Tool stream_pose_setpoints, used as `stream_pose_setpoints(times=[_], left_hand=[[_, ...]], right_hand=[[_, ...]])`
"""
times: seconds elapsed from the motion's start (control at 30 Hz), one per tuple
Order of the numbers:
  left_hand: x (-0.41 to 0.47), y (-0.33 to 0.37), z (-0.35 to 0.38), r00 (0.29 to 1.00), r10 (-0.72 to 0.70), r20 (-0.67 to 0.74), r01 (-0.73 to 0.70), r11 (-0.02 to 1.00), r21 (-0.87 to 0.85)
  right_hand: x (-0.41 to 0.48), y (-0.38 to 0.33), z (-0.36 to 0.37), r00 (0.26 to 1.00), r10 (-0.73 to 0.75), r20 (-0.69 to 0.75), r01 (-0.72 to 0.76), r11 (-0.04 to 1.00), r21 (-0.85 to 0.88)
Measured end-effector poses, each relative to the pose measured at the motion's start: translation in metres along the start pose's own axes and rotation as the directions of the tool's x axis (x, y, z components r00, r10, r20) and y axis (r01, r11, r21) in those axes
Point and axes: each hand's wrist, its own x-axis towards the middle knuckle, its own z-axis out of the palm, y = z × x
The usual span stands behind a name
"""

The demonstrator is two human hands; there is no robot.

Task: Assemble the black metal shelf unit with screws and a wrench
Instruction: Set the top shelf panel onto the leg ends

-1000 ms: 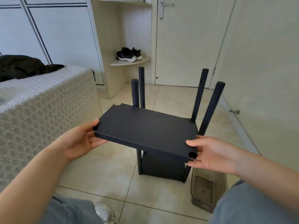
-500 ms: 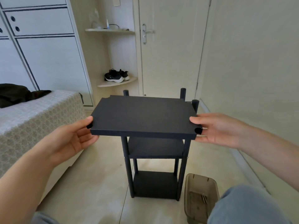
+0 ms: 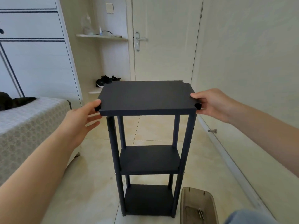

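Pinching panel (image 3: 145,96) by near corners with left hand (image 3: 80,120) and right hand (image 3: 213,104); risks skewing on posts (image 3: 111,135), notches missing, sliding off while unscrewed.

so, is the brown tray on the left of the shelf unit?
No, the brown tray sits on the floor beside the near right leg of the shelf unit.
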Motion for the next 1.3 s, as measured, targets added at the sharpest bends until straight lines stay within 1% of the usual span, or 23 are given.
stream_pose_setpoints(times=[0.1, 0.17, 0.23, 0.43, 0.63, 0.77, 1.0, 1.17, 1.3], left_hand=[[0.016, -0.011, 0.010, 1.000, 0.001, -0.031, -0.002, 0.999, -0.047], [0.027, -0.019, 0.015, 0.999, -0.010, -0.047, 0.007, 0.997, -0.072], [0.038, -0.025, 0.020, 0.999, -0.017, -0.033, 0.015, 0.997, -0.079], [0.063, -0.037, 0.024, 0.998, -0.053, 0.028, 0.054, 0.998, -0.026], [0.067, -0.048, 0.028, 0.994, -0.086, 0.073, 0.091, 0.993, -0.069], [0.064, -0.057, 0.036, 0.994, -0.091, 0.059, 0.097, 0.989, -0.111], [0.056, -0.068, 0.034, 0.992, -0.109, 0.058, 0.117, 0.980, -0.160], [0.049, -0.070, 0.036, 0.993, -0.099, 0.064, 0.110, 0.976, -0.188], [0.048, -0.067, 0.038, 0.993, -0.102, 0.062, 0.113, 0.965, -0.236]], right_hand=[[0.022, 0.004, 0.003, 0.997, -0.054, -0.046, 0.048, 0.993, -0.110], [0.037, 0.009, 0.003, 0.997, -0.051, -0.058, 0.043, 0.989, -0.143], [0.050, 0.016, 0.002, 0.998, -0.039, -0.057, 0.030, 0.988, -0.150], [0.069, 0.037, -0.002, 0.999, 0.029, -0.014, -0.030, 0.996, -0.083], [0.069, 0.052, -0.004, 0.995, 0.096, -0.008, -0.096, 0.995, 0.025], [0.064, 0.057, -0.008, 0.994, 0.112, -0.009, -0.111, 0.991, 0.075], [0.063, 0.057, -0.003, 0.992, 0.123, -0.025, -0.119, 0.986, 0.117], [0.062, 0.061, -0.001, 0.989, 0.145, -0.009, -0.143, 0.984, 0.108], [0.063, 0.061, 0.000, 0.992, 0.129, 0.002, -0.129, 0.989, 0.071]])
